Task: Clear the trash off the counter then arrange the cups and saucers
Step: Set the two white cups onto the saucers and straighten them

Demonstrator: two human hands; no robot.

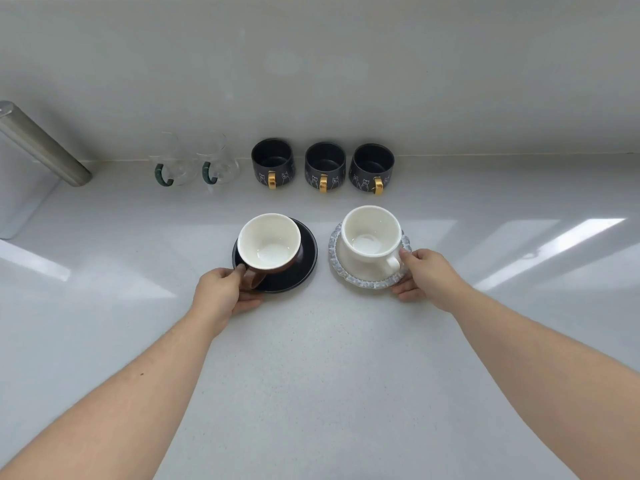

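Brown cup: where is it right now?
In the head view, the brown cup sits on the black saucer left of centre, beside the white cup, with the left hand at its handle.

We see a pale counter (311, 375). Behind the black saucer (304, 268) stand three dark mugs (325, 168); to their left two glass cups (194, 164). A ruffled saucer (367, 284) lies right of it.
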